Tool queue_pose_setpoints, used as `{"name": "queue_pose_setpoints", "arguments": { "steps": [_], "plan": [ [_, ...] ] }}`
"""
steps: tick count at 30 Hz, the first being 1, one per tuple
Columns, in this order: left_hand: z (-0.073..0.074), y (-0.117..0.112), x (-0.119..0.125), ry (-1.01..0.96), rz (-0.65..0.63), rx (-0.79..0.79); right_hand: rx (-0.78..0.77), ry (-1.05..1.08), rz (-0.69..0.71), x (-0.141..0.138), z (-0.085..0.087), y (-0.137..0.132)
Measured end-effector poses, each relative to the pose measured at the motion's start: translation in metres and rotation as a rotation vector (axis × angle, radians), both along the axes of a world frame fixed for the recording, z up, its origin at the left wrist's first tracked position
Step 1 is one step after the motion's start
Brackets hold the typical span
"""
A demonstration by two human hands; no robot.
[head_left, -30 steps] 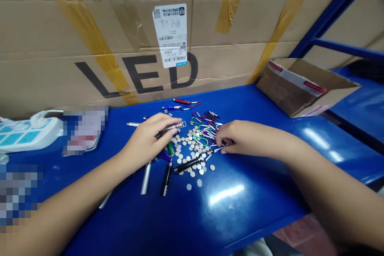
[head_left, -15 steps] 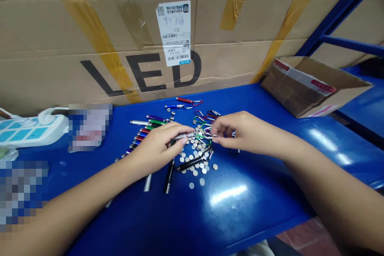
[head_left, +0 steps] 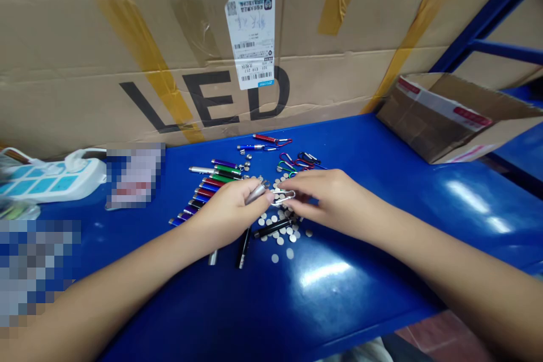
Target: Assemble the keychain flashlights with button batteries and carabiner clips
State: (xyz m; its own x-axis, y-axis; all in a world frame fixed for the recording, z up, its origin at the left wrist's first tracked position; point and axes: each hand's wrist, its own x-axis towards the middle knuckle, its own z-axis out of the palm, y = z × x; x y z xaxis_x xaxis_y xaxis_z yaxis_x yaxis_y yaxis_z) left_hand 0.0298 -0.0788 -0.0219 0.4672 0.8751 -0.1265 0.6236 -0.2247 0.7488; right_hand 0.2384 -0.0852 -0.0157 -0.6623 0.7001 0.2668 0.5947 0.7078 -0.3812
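Note:
My left hand (head_left: 229, 209) is closed round a silver flashlight tube (head_left: 255, 194), whose upper right end sticks out past the fingers. Between the thumb and fingers of my right hand (head_left: 333, 195) is a silver carabiner (head_left: 287, 196); its left end meets my left fingertips. Whether tube and carabiner are joined I cannot tell. Below the hands lie loose button cells (head_left: 292, 238) and a black flashlight (head_left: 271, 228). Several coloured flashlight tubes (head_left: 206, 192) form a slanting row left of my left hand. Behind my right hand are carabiners (head_left: 286, 158) in several colours.
A red flashlight (head_left: 265, 138) and a blue one (head_left: 250, 147), both with carabiners, lie at the back of the blue table (head_left: 203, 311). A white power strip (head_left: 80, 184) is at left, an open cardboard box (head_left: 428, 124) at right. A large carton (head_left: 322, 85) stands behind.
My right hand has moved closer to my left, bringing the carabiner to the left fingertips. The silver tube now tilts upward in my left hand. The view has shifted slightly.

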Motion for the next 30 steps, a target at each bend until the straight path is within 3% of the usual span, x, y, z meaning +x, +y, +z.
{"name": "queue_pose_setpoints", "arguments": {
  "steps": [4, 8, 17, 24, 27, 30],
  "plan": [
    [0.001, 0.001, 0.002, -0.006, -0.024, -0.013, 0.094, -0.347, -0.050, -0.001, -0.003, -0.001],
    [0.004, 0.000, 0.005, 0.030, -0.032, 0.024, 0.179, -0.447, -0.066, -0.006, -0.007, -0.001],
    [0.000, 0.001, 0.008, 0.075, -0.031, 0.198, 0.161, -0.436, -0.143, -0.016, -0.019, 0.001],
    [0.007, -0.002, 0.004, 0.109, -0.046, 0.205, 0.106, -0.422, -0.225, -0.015, -0.012, 0.001],
    [0.006, -0.002, 0.003, 0.075, -0.065, 0.184, 0.025, -0.304, -0.240, -0.009, -0.010, 0.005],
    [0.005, 0.001, 0.004, 0.009, -0.049, 0.163, -0.132, -0.066, -0.095, -0.006, -0.010, 0.006]
  ]
}}
